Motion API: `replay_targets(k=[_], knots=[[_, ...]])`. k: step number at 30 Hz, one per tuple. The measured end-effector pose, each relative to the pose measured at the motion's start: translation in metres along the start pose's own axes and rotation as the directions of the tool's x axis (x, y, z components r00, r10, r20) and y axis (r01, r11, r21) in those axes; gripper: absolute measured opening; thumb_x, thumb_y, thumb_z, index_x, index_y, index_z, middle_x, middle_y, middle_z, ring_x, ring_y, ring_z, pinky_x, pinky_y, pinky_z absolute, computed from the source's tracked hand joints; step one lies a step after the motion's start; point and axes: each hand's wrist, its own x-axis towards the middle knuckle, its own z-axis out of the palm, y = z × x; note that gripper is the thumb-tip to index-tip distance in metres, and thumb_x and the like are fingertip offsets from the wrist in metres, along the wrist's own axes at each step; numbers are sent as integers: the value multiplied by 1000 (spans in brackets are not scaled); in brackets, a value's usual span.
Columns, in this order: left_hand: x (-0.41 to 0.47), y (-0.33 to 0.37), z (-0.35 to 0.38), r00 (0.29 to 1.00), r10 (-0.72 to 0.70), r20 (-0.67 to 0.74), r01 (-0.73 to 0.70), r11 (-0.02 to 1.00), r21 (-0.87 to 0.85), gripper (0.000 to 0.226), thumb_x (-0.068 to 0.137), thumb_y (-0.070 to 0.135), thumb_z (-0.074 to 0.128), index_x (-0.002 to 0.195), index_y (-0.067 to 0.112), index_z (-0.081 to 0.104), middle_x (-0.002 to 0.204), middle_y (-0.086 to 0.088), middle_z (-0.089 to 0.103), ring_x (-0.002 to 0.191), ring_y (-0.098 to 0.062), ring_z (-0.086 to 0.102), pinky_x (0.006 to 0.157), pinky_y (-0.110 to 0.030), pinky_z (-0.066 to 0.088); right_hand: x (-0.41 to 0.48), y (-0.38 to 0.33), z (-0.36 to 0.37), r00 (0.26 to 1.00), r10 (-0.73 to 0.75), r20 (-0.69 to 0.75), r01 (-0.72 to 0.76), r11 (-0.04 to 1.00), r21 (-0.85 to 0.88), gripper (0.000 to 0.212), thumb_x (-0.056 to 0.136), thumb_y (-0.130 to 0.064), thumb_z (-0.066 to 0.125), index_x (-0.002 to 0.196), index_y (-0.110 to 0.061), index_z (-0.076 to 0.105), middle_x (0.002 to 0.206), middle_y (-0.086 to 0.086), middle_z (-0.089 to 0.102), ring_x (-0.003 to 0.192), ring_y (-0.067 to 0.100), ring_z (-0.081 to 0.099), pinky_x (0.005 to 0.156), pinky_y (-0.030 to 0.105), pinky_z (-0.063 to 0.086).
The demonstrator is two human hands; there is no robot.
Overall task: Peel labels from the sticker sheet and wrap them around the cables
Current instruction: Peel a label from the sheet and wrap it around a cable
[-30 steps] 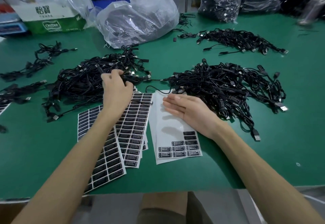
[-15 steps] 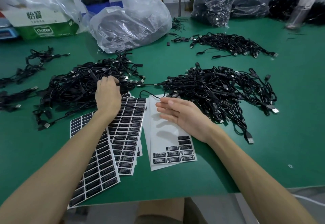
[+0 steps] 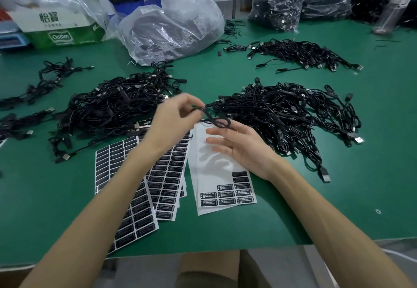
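l hand (image 3: 178,116) pinches cable (image 3: 217,122) | r hand (image 3: 239,150) slack over sticker sheet (image 3: 216,174) | cable piles (image 3: 282,111) both sides, bags (image 3: 171,28) behind

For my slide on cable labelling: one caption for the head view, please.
Left hand pinches a black cable over the mostly peeled sticker sheet; right hand open beside it.

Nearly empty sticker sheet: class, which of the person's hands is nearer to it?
Right. The right hand is open over the sheet's upper part; the left hand pinches a cable beyond its top-left corner.
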Motion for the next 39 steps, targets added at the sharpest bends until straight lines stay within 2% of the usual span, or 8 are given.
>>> replay_targets(k=[5,8,14,24,27,31,36,39], knots=[[-20,-8,15,993,8,119,-22,992,121,18,97,10,64,99,24,77,89,2,65,72,-3,53,68,-18,38,-1,3,-3,999,-31,25,32,998,-48,34,82,3,66,116,-1,69,107,17,66,80,18,67,92,38,44],[-25,-13,13,991,-29,128,15,993,114,14,101,14,61,95,19,73,94,-1,67,86,-14,63,77,-29,47,-1,3,-3,999,-25,22,26,998,-53,35,80,1,67,114,-1,70,97,13,68,76,18,63,88,36,43],[-32,-14,2,990,-45,136,27,991,128,27,103,24,59,78,31,65,70,13,70,64,-15,64,66,-35,50,-2,0,-4,1000,-7,5,7,998,-60,29,87,4,64,116,1,69,93,11,70,76,17,60,82,31,44],[-33,-25,-18,999,-55,1,53,975,-215,7,92,19,77,96,25,78,84,8,74,75,-6,62,76,-22,53,3,-4,-17,997,-41,-59,53,975,215,29,96,5,57,108,-10,79,94,8,73,71,11,63,61,18,49],[-36,-33,-18,989,-149,8,135,872,-471,15,91,15,76,105,18,79,83,1,72,75,-12,63,75,-22,55,5,-2,-18,998,-51,-36,57,974,217,29,97,3,56,112,-10,77,96,6,73,74,11,64,62,19,49],[-35,-38,-12,946,-322,23,215,575,-789,24,88,18,73,111,13,78,98,-3,76,83,-12,69,78,-24,58,6,-2,-19,998,-52,-38,57,984,167,31,96,4,58,115,-11,78,100,6,73,77,12,64,63,20,49],[-32,-39,-8,911,-397,108,235,287,-929,25,92,23,67,114,12,75,102,2,77,83,-9,71,78,-26,60,6,-1,-18,999,-39,-37,43,992,122,33,96,5,57,118,-10,77,102,7,74,77,12,64,65,21,51],[-32,-38,-9,896,-431,106,242,276,-930,26,92,27,69,114,15,73,96,3,73,80,-10,67,74,-26,58,6,-1,-19,999,-35,-39,39,994,98,36,96,5,56,124,-8,74,107,9,73,79,12,65,67,21,52]])
